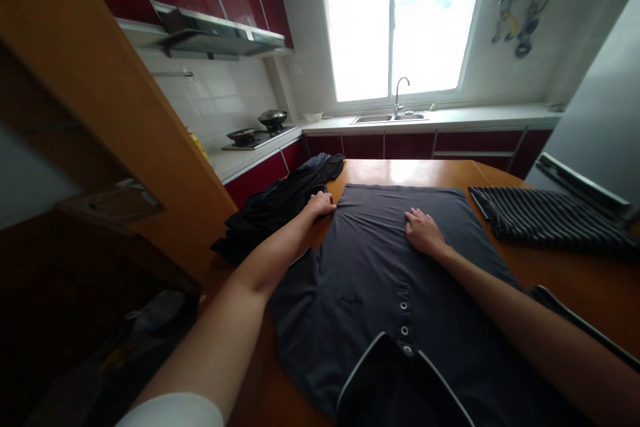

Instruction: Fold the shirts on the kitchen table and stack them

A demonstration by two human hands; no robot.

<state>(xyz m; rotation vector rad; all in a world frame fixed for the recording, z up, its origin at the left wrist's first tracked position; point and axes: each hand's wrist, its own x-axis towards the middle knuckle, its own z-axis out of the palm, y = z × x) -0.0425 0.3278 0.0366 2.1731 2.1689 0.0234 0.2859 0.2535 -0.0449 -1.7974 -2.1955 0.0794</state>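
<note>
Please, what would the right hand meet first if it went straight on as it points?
Probably more of the grey shirt under the right hand, then the table past its hem; depth is unclear.

Left hand (321, 203) pinches the edge of a 3-button shirt (370, 247) spread on the worktop (400, 172); right hand (425, 231) rests on the shirt.

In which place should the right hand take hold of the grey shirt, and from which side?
Probably the far right hem corner, pinched from the right: the grey shirt lies flat, with that corner uncovered on the table. The right hand rests left of it; the left hand pinches the shirt's opposite side.
</note>
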